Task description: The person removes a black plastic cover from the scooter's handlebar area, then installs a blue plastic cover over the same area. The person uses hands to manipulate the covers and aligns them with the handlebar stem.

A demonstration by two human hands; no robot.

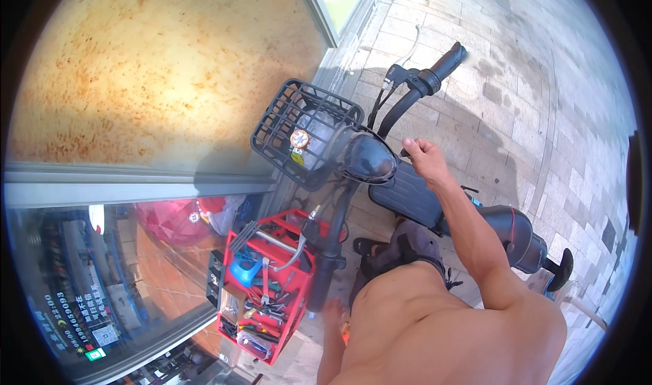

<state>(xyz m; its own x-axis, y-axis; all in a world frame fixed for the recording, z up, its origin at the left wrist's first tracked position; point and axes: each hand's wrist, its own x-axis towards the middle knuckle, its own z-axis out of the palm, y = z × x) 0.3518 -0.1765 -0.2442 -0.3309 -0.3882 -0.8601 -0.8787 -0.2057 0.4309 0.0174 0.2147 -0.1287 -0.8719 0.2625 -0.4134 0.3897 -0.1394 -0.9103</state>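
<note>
My right hand (424, 159) is closed beside the dark rounded front housing (370, 157) of an electric bike, its thumb and fingers pinched at a small dark piece too small to name. Low beside the bike's left handlebar grip (319, 290), my left hand (333, 312) hangs down. Its fingers are mostly hidden, so whether it holds anything does not show. A bit of something orange (345, 332) lies near that wrist. The right handlebar grip (448, 61) points away toward the pavement, free of both hands.
A black wire basket (261, 137) on the bike's front holds a clear bag. Left of the bike stands a red rack (307, 276) with pliers, screwdrivers and a blue item (246, 272). Behind is a glass shopfront (88, 276). The black seat (407, 193) lies right, over paving.
</note>
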